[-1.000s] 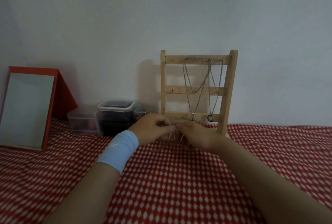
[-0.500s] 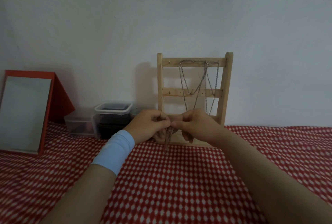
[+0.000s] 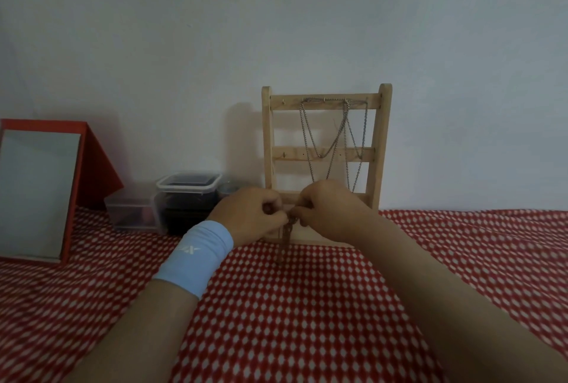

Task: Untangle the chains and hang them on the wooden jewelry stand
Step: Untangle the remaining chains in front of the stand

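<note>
A wooden jewelry stand (image 3: 384, 142) stands upright against the wall on the red checked cloth. Several silver chains (image 3: 335, 139) hang from hooks on its top bar. In front of the stand's base, my left hand (image 3: 249, 213) and my right hand (image 3: 325, 210) meet fingertip to fingertip and pinch a thin chain (image 3: 287, 232) between them. The chain dangles down from the fingers toward the cloth. A light blue wristband sits on my left wrist. My hands hide the stand's lowest bar.
A red-framed mirror (image 3: 40, 192) leans at the far left. Clear plastic boxes (image 3: 184, 195) with dark contents sit left of the stand by the wall. The red checked cloth (image 3: 307, 321) covers the surface in front.
Both hands have lifted off the cloth with the chain pinched between them, so it now hangs down. The view has shifted slightly.
</note>
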Tool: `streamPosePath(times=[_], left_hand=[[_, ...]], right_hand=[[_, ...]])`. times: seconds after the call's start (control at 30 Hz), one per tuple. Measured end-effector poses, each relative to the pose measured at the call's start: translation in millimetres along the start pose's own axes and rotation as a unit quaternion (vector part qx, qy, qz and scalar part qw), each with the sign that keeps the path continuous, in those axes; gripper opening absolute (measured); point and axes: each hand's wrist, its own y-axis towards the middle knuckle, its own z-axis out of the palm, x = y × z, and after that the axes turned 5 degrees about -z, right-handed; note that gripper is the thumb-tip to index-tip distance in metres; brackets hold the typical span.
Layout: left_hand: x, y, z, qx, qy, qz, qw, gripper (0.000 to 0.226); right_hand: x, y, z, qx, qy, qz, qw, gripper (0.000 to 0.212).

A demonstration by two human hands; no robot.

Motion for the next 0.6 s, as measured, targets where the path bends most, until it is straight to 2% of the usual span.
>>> streamPosePath(times=[0.07,0.13,0.2,0.3,0.37,0.47,0.6], left_hand=[[1,1,1,-0.012,-0.015,0.009,1.000,0.014],[3,2,0,-0.009,-0.055,0.007,0.998,0.016],[4,2,-3,0.015,-0.101,-0.001,0.995,0.020],[5,4,-5,0.022,-0.128,-0.011,0.991,0.015],[5,5,-5,-0.010,-0.140,-0.007,0.990,0.008],[1,6,-2,-0.075,-0.230,0.006,0.970,0.013],[-8,3,-3,-0.067,-0.272,0.013,0.960,0.008]], right_hand=[[0,-1,-2,-0.001,0.050,0.013,0.999,0.026],[-2,-3,-3,-0.010,0.202,0.049,0.978,0.023],[-2,-6,-3,0.002,0.367,0.094,0.925,0.021],[1,-7,-1,0.044,0.524,0.117,0.842,0.025],[3,-7,0,0.063,0.570,0.115,0.811,0.029],[5,-6,0,0.061,0.593,0.117,0.794,0.030],[7,-6,-3,0.029,0.604,0.120,0.787,0.024]])
